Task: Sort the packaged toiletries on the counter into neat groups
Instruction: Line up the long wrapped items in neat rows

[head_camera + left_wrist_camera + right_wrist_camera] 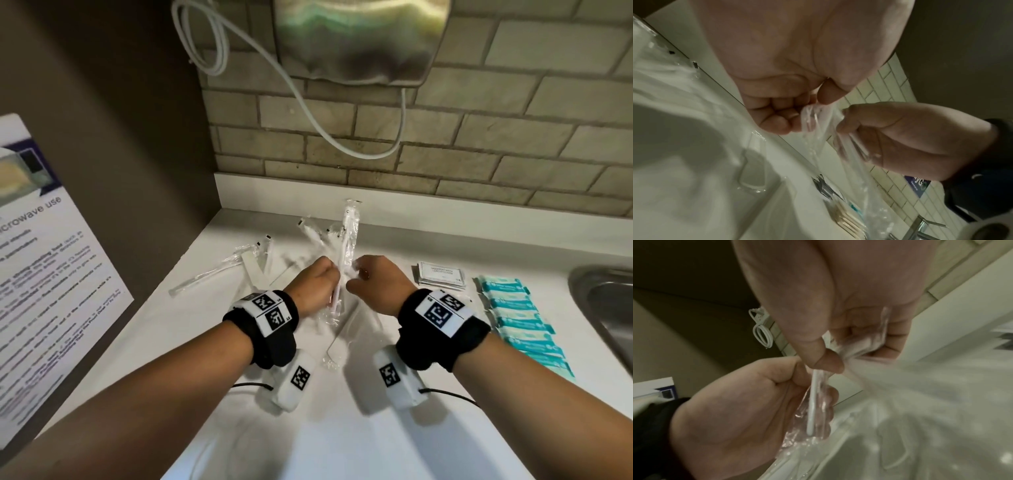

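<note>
Several clear-wrapped toothbrushes stand up as a bundle between my two hands over the middle of the white counter. My left hand curls round the bundle's lower part; in the left wrist view its fingers pinch the crinkled wrap. My right hand grips the same wrap from the right, thumb pressed on the plastic. A white handle shows inside the wrap against the left hand. More wrapped toothbrushes lie loose at the left and under my wrists.
A stack of white sachets lies right of my hands, then a row of teal packets. A steel sink is at the far right. A poster hangs on the left wall. A cable hangs over the tiled backsplash.
</note>
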Action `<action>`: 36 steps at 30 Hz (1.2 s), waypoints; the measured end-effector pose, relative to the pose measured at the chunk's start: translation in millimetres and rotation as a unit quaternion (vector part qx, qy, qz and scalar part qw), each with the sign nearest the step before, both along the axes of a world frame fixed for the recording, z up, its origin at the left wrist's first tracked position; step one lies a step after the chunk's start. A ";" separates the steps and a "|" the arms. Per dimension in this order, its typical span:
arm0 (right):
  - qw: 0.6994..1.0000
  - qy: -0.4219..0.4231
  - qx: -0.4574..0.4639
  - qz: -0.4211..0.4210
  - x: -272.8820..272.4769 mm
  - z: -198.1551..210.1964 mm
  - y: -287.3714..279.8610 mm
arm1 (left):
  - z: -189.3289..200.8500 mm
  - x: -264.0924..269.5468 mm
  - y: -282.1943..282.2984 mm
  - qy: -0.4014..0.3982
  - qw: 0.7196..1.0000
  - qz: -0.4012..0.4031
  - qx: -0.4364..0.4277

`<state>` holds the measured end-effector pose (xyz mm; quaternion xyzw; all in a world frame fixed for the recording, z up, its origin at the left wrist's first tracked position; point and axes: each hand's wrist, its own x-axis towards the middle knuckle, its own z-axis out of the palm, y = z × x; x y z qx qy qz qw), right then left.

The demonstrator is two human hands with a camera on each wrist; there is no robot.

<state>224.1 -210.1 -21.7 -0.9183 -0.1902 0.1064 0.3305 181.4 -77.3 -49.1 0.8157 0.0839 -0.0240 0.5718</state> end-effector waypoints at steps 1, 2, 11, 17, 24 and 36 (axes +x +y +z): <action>1.000 0.007 0.006 -0.015 2.0 -2.3 -0.6 | -0.2 -0.7 -1.1 -0.004 1.000 -0.003 0.005; 0.999 0.013 0.017 -0.031 4.0 -3.9 -1.1 | 0.2 -1.6 -1.7 -0.009 1.000 -0.004 0.011; 0.969 0.108 0.211 -0.076 8.0 -4.9 11.4 | -2.3 -4.4 4.9 -0.031 0.999 0.016 0.008; 0.966 0.092 0.237 -0.043 4.1 -5.2 26.4 | 2.5 -7.6 7.8 -0.054 0.999 0.002 0.010; 0.980 0.014 0.196 -0.009 9.5 -10.3 30.1 | 0.5 -10.3 16.5 -0.047 0.998 -0.016 -0.031; 0.982 0.025 0.178 -0.065 30.0 -7.9 8.7 | -25.6 -4.6 81.0 0.075 0.886 -0.049 0.456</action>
